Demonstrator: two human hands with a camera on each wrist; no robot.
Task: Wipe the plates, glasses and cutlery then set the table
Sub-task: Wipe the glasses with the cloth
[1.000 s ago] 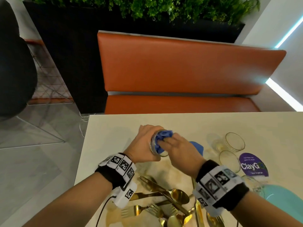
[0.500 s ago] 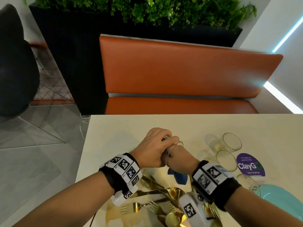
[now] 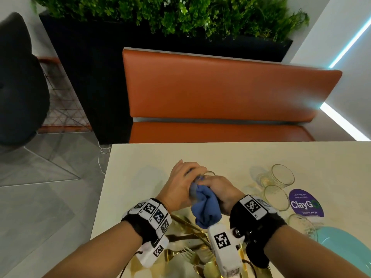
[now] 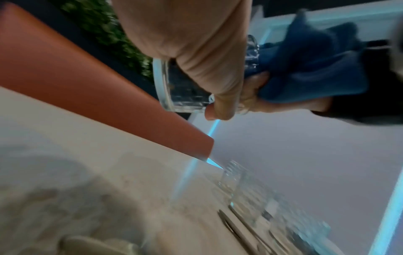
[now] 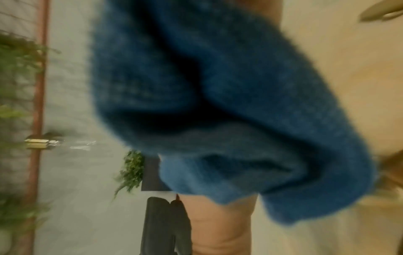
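The glass (image 4: pixel 183 86) is mostly hidden between both hands above the surface (image 3: pixel 140 167): left hand (image 3: pixel 180 187) grip wraps its wall, right hand (image 3: pixel 220 189) grip bunches the blue cloth (image 3: pixel 204 205) at its mouth

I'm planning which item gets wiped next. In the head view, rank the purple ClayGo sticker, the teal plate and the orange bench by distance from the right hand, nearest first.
From the right hand, which holds the blue cloth:
1. Purple ClayGo sticker, on the table just to its right.
2. Teal plate, at the table's near right corner.
3. Orange bench, beyond the table's far edge.
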